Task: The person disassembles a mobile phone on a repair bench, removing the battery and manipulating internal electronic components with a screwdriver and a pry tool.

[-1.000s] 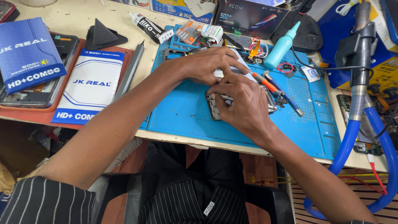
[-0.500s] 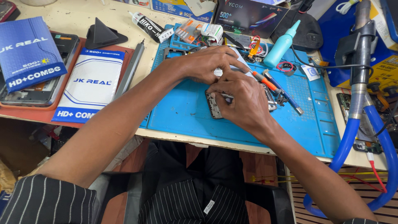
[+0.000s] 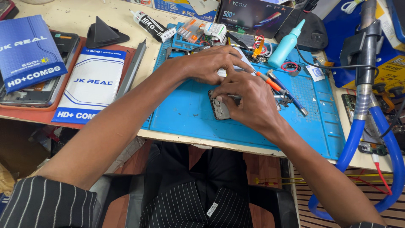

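Both hands meet over an opened phone (image 3: 219, 107) on a blue mat (image 3: 190, 114): right hand (image 3: 249, 99) pinches tweezers (image 3: 233, 97), left hand (image 3: 211, 63) presses down, its grip unclear.

A blue flat box (image 3: 27, 52) with white and yellow print is seen at the far left of the worktop (image 3: 76, 19). Just beside it, a white and blue box (image 3: 90, 88) is laid flat. At the back edge, a dark box (image 3: 253, 14) and a blue box (image 3: 177, 6) are set. A small white label (image 3: 315, 73) is stuck on the blue mat (image 3: 185, 114).
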